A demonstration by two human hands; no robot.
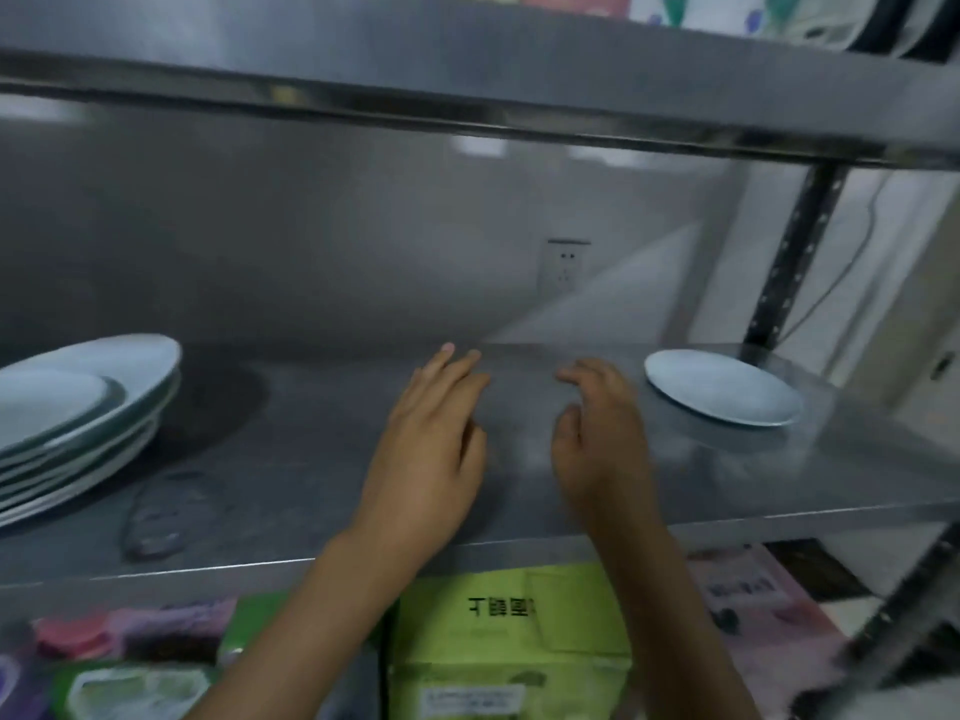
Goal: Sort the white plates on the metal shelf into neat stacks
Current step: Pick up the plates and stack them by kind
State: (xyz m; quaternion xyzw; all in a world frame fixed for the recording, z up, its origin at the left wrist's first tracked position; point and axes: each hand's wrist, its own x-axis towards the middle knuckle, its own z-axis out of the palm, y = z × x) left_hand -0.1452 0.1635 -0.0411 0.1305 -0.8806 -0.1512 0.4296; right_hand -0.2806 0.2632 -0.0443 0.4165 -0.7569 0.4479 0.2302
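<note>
Dark printed characters stand on the green box point(511, 631), too blurred to read.

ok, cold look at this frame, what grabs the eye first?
The two bare hands mid-frame: the left hand and the right hand reach over the metal shelf, fingers loose, holding nothing. Next, the stack of white plates at the shelf's left edge, untidy with a smaller plate on top. Then the single white plate alone at the right, near the upright post.
</note>
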